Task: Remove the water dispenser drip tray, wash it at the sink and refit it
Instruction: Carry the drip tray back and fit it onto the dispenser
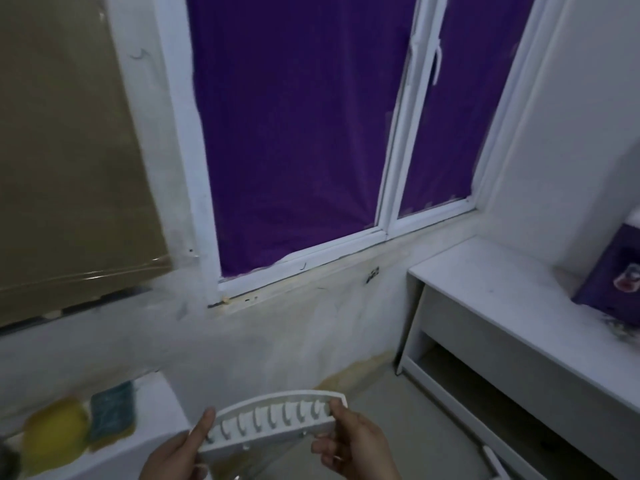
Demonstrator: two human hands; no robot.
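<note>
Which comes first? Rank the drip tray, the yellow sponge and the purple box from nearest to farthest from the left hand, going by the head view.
1. Drip tray: held in the left hand, at its left end.
2. Yellow sponge: on the ledge to the left.
3. Purple box: far right, on the white shelf.

I see both hands holding a white slotted plastic drip tray [277,419] low in the frame, level with its grille upward. My left hand [173,452] grips its left end, thumb lying on top. My right hand [353,441] pinches its right end, thumb on the grille. Behind stands a white-framed window covered with purple fabric [294,133]. At left, a brown sheet under clear plastic film [69,150] covers the wall. At lower left, a blurred yellow object [55,431] and a teal sponge-like pad [112,412] rest on a white ledge [162,407]. At right, a white open-fronted shelf unit [502,327] carries a purple box [616,278].
</note>
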